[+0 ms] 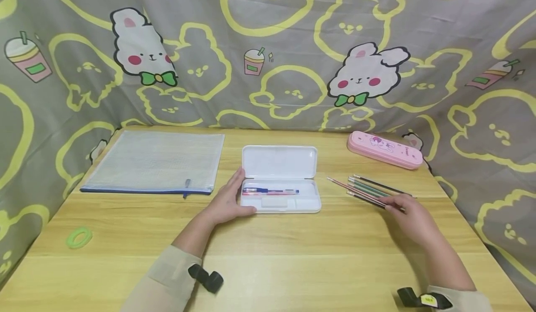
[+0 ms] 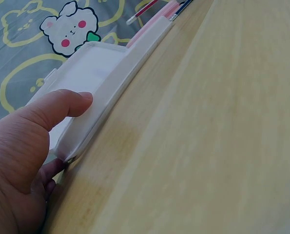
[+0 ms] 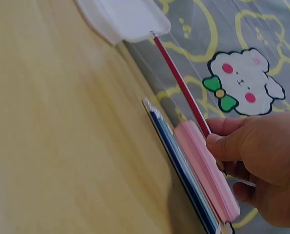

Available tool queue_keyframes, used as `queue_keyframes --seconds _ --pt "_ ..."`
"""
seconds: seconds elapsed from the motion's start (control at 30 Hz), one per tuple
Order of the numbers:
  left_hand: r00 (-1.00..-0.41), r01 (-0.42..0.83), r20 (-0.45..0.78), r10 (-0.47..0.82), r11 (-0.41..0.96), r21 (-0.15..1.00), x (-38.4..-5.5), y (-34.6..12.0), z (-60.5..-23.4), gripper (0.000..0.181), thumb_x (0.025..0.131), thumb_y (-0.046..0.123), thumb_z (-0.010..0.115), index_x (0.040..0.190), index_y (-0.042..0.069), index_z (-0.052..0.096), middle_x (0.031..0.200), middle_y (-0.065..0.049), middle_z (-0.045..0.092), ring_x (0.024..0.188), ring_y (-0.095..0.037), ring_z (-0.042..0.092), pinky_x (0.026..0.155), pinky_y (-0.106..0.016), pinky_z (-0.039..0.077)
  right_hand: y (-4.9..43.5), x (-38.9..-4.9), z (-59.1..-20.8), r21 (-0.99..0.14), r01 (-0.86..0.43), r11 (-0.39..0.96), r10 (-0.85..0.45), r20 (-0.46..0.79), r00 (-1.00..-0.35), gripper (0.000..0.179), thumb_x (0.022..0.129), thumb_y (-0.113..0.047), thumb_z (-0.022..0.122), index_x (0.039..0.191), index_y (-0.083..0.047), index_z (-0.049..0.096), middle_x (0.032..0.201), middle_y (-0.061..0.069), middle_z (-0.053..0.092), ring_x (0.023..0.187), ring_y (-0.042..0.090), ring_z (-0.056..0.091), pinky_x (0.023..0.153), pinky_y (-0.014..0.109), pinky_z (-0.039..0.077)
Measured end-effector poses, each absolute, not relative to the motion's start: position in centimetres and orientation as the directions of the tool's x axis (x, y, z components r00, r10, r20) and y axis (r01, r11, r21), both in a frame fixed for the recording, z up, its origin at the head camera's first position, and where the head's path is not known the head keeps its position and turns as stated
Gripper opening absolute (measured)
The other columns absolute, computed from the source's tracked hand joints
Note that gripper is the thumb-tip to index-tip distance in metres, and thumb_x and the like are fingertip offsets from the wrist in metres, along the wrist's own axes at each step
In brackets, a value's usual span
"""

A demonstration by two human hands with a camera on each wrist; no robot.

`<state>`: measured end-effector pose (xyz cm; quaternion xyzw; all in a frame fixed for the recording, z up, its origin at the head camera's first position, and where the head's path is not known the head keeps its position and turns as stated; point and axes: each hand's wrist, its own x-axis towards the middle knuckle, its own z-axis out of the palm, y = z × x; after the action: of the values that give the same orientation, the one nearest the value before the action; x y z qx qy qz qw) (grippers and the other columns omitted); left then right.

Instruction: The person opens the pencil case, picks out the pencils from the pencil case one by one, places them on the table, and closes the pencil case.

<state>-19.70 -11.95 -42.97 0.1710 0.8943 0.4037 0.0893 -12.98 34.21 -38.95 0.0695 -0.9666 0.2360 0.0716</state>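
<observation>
A white pencil case (image 1: 295, 205) lies unfolded on the table, its lid (image 1: 279, 162) tipped back. My left hand (image 1: 228, 200) grips the case's left end, thumb over the front rim (image 2: 86, 117) and fingers along the side. Inside lie a blue-capped pen (image 1: 261, 190), something slim and reddish beneath it, and a white block (image 1: 274, 202). Between thumb and fingers, my right hand (image 3: 261, 161) pinches a red pencil (image 3: 181, 85), its eraser end pointing toward the case. Several other pencils (image 1: 370, 188) in dark and green colours lie beside and under that hand.
A pink pencil box (image 1: 385, 149) sits at the back right. On the left, a mesh zipper pouch (image 1: 155, 160) with a blue edge lies flat, and a green ring (image 1: 78, 237) is nearer the front. A patterned curtain (image 1: 289, 102) hangs around the table's back and sides.
</observation>
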Motion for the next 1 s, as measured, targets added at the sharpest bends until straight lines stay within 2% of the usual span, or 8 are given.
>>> queue_keyframes --seconds 0.03,0.07,0.37,1.0 --pt "-0.926 0.235 -0.02 0.378 0.615 0.753 -19.7 -12.0 -43.0 0.118 0.072 0.038 0.082 0.158 0.008 0.008 0.167 -0.007 0.002 0.153 -0.035 0.007 0.123 -0.055 0.014 34.5 -12.8 -39.1 -0.451 -0.156 0.879 -0.094 0.157 -0.983 0.02 0.096 -0.006 0.057 0.11 -0.002 0.07 0.113 0.024 0.065 0.105 0.043 0.059 0.088 0.058 0.046" --pt "-0.926 0.236 -0.018 0.378 0.614 0.753 -19.7 -12.0 -42.9 0.118 0.072 0.038 0.082 0.158 0.008 0.008 0.167 -0.007 0.002 0.153 -0.035 0.007 0.123 -0.055 0.014 34.9 -12.6 -39.2 -0.449 -0.147 0.881 -0.088 0.15 -0.985 0.02 0.097 -0.005 0.056 0.111 -0.001 0.07 0.114 0.025 0.064 0.107 0.045 0.058 0.088 0.059 0.045" --pt "-0.926 0.238 -0.015 0.378 0.612 0.754 -19.7 -12.0 -43.0 0.118 0.072 0.037 0.082 0.158 0.008 0.007 0.167 -0.007 0.001 0.153 -0.035 0.007 0.123 -0.055 0.013 36.9 -11.8 -40.4 -0.422 -0.078 0.903 -0.043 0.093 -0.995 0.018 0.095 -0.003 0.057 0.108 0.0 0.07 0.112 0.028 0.063 0.107 0.052 0.056 0.085 0.062 0.045" --pt "-0.925 0.231 -0.025 0.378 0.614 0.755 -19.8 -11.9 -42.9 0.119 0.072 0.038 0.082 0.158 0.009 0.006 0.167 -0.006 0.0 0.153 -0.034 0.006 0.123 -0.053 0.013 37.9 -11.4 -41.2 -0.404 -0.017 0.915 -0.008 0.023 -1.0 0.018 0.095 -0.002 0.057 0.107 -0.001 0.07 0.112 0.028 0.064 0.11 0.053 0.055 0.088 0.062 0.044"
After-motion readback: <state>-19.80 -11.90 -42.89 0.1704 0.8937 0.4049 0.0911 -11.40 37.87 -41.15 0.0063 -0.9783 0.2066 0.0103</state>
